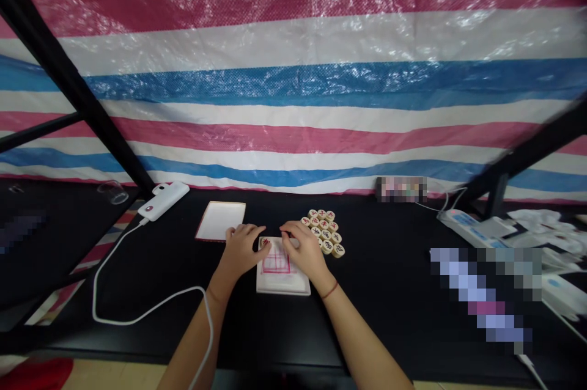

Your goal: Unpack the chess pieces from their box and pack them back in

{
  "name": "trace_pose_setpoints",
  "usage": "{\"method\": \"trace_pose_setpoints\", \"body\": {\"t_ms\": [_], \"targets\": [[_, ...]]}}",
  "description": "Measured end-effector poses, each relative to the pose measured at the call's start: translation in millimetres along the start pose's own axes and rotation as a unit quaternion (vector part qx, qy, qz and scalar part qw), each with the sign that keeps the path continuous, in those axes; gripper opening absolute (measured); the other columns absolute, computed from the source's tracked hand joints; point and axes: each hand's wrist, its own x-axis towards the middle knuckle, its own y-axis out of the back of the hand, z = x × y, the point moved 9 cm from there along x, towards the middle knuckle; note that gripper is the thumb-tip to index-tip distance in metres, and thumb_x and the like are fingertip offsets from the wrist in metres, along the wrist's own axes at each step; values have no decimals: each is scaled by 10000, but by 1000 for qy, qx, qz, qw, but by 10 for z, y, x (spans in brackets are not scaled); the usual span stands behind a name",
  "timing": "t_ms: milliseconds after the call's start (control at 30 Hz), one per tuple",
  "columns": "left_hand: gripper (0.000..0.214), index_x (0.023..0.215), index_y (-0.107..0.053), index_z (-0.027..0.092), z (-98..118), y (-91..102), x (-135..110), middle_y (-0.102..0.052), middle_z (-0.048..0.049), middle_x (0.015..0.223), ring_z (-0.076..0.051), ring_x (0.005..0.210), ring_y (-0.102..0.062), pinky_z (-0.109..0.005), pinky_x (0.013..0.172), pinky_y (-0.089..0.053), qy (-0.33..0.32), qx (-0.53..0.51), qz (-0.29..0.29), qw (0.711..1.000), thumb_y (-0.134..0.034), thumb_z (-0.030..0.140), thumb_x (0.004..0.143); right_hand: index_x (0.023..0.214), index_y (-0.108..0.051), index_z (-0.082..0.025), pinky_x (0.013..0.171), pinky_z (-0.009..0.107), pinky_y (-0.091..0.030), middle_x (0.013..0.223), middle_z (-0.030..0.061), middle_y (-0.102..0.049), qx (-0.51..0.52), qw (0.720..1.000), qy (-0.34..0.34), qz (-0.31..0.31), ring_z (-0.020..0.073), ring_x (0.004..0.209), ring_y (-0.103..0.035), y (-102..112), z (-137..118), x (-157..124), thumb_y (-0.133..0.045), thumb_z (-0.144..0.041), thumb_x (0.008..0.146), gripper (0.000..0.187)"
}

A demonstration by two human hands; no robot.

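A small white board with a red grid (280, 268) lies on the black table (394, 292) in front of me. My left hand (241, 247) rests at its left edge, fingers curled, beside a round wooden piece with red marking (265, 243) on the board's far-left corner. My right hand (303, 247) lies over the board's far-right part, fingers bent and pinched together; what they hold is hidden. A cluster of several round wooden chess pieces (324, 231) sits just right of my right hand.
A white box lid with red rim (221, 220) lies left of the board. A white device (164, 200) with a white cable (119, 280) sits at far left. A power strip (463, 220) and white items lie at right. A striped tarp (293, 72) hangs behind.
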Motion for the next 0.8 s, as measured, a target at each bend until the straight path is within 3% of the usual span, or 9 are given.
{"method": "trace_pose_setpoints", "body": {"t_ms": [100,167,267,367,500,800], "targets": [[349,1141,-655,236,106,19,1,-661,-71,1078,-250,1046,-575,-420,929,-403,-54,-28,16,998,-632,305,800,947,-666,-190,865,357,-493,959,86,-675,-65,996,-48,49,216,944,-626,227,195,94,-465,-197,895,208],[359,1159,-651,212,179,-32,-4,-642,-81,1085,-243,1036,-567,-390,908,-448,-88,-64,-3,994,-611,271,807,1013,-665,-175,861,347,-482,1036,100,-670,-146,982,-113,45,225,958,-627,361,405,192,-471,-211,883,236],[344,1170,-649,180,206,-142,-6,-627,-89,1078,-223,998,-573,-366,913,-479,-93,-109,-41,989,-551,237,844,1137,-643,-183,787,313,-479,1147,108,-648,-253,942,-218,-36,223,913,-650,446,745,354,-487,-254,887,304],[328,1156,-651,196,177,-227,-5,-624,-76,1078,-210,996,-583,-360,933,-482,-69,-140,-69,985,-516,215,857,1137,-657,-196,770,300,-468,1122,121,-665,-311,897,-277,-150,239,939,-661,402,989,486,-521,-294,876,311],[323,1115,-640,218,143,-256,-4,-622,-60,1084,-205,1015,-577,-361,955,-468,-41,-158,-78,984,-506,156,827,1037,-703,-192,777,310,-469,1049,136,-699,-320,864,-310,-234,268,980,-663,316,1153,591,-568,-319,842,269],[222,914,-640,202,117,-288,6,-622,-52,993,-194,948,-581,-337,891,-488,-42,-158,-82,983,-490,94,790,981,-719,-169,767,298,-474,1021,145,-708,-308,848,-321,-287,265,972,-668,234,1196,637,-662,-344,784,269]]}}
